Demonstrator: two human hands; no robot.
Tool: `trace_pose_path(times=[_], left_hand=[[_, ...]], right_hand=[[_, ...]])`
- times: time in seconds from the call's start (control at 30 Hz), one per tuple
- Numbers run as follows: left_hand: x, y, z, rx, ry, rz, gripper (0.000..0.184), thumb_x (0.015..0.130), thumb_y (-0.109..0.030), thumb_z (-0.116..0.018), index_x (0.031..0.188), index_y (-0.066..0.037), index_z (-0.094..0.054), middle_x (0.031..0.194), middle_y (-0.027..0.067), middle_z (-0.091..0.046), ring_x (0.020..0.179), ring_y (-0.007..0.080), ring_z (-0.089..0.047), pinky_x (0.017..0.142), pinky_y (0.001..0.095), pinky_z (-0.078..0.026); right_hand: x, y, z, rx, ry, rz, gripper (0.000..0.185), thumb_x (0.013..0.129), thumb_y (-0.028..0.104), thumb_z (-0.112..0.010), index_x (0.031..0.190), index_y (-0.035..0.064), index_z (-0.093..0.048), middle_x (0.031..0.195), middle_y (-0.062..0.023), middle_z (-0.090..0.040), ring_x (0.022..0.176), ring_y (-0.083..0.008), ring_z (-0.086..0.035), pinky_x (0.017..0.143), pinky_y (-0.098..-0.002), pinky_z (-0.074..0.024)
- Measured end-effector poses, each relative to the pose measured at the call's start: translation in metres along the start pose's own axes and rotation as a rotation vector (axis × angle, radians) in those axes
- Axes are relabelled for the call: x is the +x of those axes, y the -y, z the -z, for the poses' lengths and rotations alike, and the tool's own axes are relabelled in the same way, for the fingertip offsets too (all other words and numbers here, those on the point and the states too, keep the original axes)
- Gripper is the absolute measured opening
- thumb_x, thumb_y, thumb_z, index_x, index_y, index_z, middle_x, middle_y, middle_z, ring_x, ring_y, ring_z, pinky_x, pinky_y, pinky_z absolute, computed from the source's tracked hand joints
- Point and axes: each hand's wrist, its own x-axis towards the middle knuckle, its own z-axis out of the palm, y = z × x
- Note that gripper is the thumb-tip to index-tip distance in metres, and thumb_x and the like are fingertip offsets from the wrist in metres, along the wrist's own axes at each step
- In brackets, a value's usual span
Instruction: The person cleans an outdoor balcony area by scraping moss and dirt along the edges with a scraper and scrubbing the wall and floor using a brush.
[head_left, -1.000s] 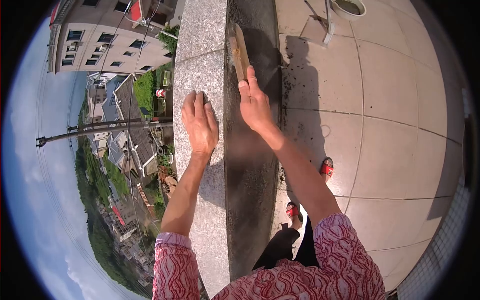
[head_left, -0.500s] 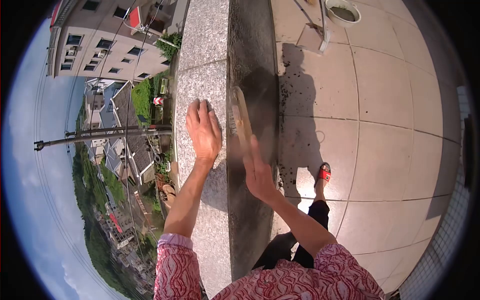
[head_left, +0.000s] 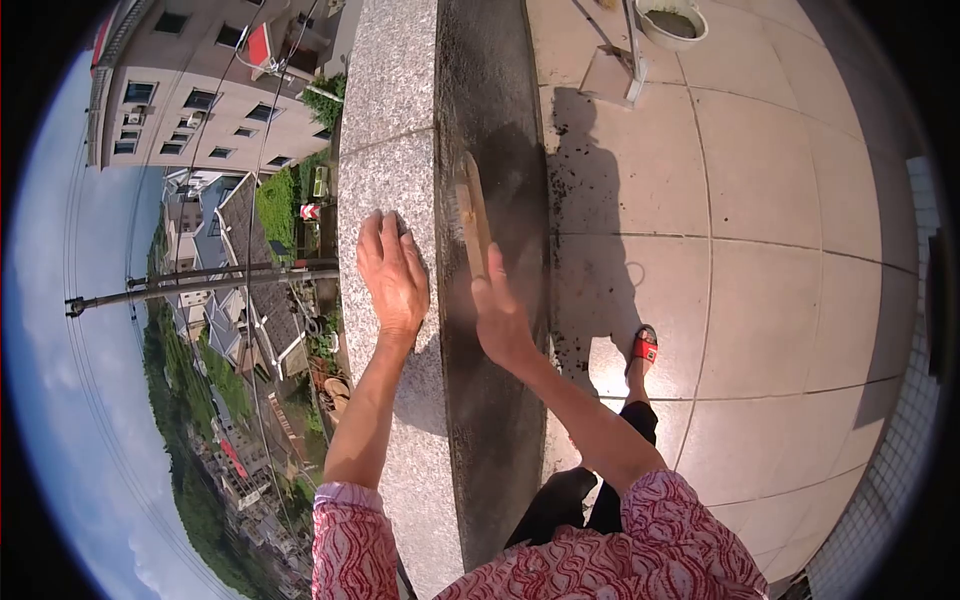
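A speckled stone ledge (head_left: 390,90) runs lengthwise along the top of a parapet. On it my left hand (head_left: 393,280) lies flat with fingers spread, holding nothing. My right hand (head_left: 503,312) is closed round the near end of a long wooden brush (head_left: 476,215). The brush's bristles face left, against the dark side face of the parapet (head_left: 490,420), just right of the ledge. Haze hangs around the brush and my right hand.
Dark crumbs lie on the tiled floor (head_left: 760,320) along the parapet's foot. A dustpan (head_left: 612,76) and a white bucket (head_left: 672,22) stand at the upper right. Left of the ledge is a drop, with houses below.
From a second ago, my right hand and the brush have come back towards my body; over the last half second they moved slightly away again. My left hand stays on the ledge.
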Motion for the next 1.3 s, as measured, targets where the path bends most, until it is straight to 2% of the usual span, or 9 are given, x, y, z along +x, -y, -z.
trace_pose_path(times=[0.1,0.37,0.57,0.8,0.93,0.97,1.13,1.2,1.3], left_hand=[[0.001,0.003,-0.001,0.001,0.003,-0.007,0.038,0.102,-0.018,-0.044,0.133,0.004,-0.049,0.138,0.0263,-0.044,0.128,0.0427,-0.042,0.108,0.0518,-0.031],[0.002,0.004,-0.002,-0.012,0.016,0.013,0.037,0.101,-0.017,-0.046,0.133,0.004,-0.049,0.137,0.0258,-0.044,0.126,0.0426,-0.042,0.107,0.0516,-0.031],[0.003,0.001,0.001,-0.006,0.021,0.0,0.038,0.102,-0.017,-0.045,0.133,0.004,-0.05,0.137,0.0258,-0.044,0.126,0.042,-0.042,0.108,0.0518,-0.031],[0.004,0.002,0.0,0.021,0.04,0.001,0.038,0.102,-0.017,-0.044,0.134,0.004,-0.049,0.138,0.0252,-0.043,0.127,0.0407,-0.042,0.108,0.051,-0.031],[0.006,0.001,0.0,0.015,0.038,0.004,0.038,0.103,-0.017,-0.044,0.134,0.004,-0.049,0.138,0.0253,-0.043,0.126,0.0413,-0.042,0.107,0.0513,-0.031],[0.006,0.002,0.0,0.014,0.033,-0.004,0.038,0.103,-0.017,-0.043,0.134,0.004,-0.049,0.138,0.0253,-0.043,0.126,0.0414,-0.042,0.107,0.0514,-0.032],[0.004,0.003,-0.001,-0.001,0.034,-0.005,0.038,0.103,-0.016,-0.042,0.134,0.005,-0.049,0.139,0.0252,-0.043,0.126,0.0411,-0.042,0.106,0.0515,-0.032],[0.004,0.004,-0.002,0.003,0.03,-0.004,0.038,0.103,-0.016,-0.042,0.134,0.006,-0.049,0.138,0.0258,-0.043,0.125,0.0418,-0.043,0.106,0.0509,-0.032],[0.002,0.003,-0.002,0.01,0.039,-0.004,0.038,0.103,-0.016,-0.042,0.134,0.006,-0.049,0.137,0.0264,-0.044,0.124,0.0421,-0.043,0.106,0.0501,-0.032]], right_hand=[[-0.05,0.02,0.016,0.089,0.039,-0.015,0.059,0.107,0.027,-0.038,0.155,-0.0011,-0.018,0.103,-0.0322,-0.066,0.077,-0.0408,-0.069,0.062,-0.0417,-0.0533],[0.174,0.005,0.013,0.034,0.089,-0.288,0.056,0.104,0.03,-0.036,0.146,-0.0063,-0.031,0.107,-0.0322,-0.064,0.098,-0.0495,-0.062,0.084,-0.0511,-0.0491],[-0.027,0.021,0.016,0.046,0.017,0.14,0.061,0.104,0.019,-0.046,0.154,-0.0031,-0.019,0.113,-0.0328,-0.063,0.085,-0.0397,-0.07,0.066,-0.0406,-0.0558],[0.183,-0.011,0.009,-0.019,0.054,-0.175,0.059,0.104,0.032,-0.037,0.151,-0.0024,-0.025,0.099,-0.0349,-0.065,0.093,-0.0516,-0.062,0.083,-0.0552,-0.0492],[0.088,0.009,0.002,-0.005,0.052,-0.279,0.062,0.105,0.032,-0.038,0.154,-0.0018,-0.018,0.113,-0.0371,-0.061,0.097,-0.0521,-0.062,0.08,-0.0494,-0.0517],[0.042,-0.023,-0.015,-0.044,-0.104,0.106,0.063,0.106,0.025,-0.04,0.155,-0.0034,-0.013,0.128,-0.0352,-0.055,0.087,-0.0463,-0.068,0.07,-0.0437,-0.0547],[0.049,-0.022,0.011,0.034,0.106,-0.043,0.061,0.105,0.023,-0.042,0.154,-0.0043,-0.018,0.111,-0.0303,-0.066,0.067,-0.0351,-0.068,0.055,-0.04,-0.0538],[0.121,-0.032,0.017,-0.084,0.066,-0.046,0.062,0.105,0.029,-0.043,0.153,-0.0014,-0.021,0.095,-0.0311,-0.067,0.067,-0.0416,-0.066,0.059,-0.0458,-0.0537],[0.169,0.018,0.039,0.153,0.205,-0.55,0.062,0.105,0.035,-0.04,0.152,-0.0003,-0.022,0.094,-0.0338,-0.065,0.081,-0.0511,-0.064,0.072,-0.0521,-0.051]])
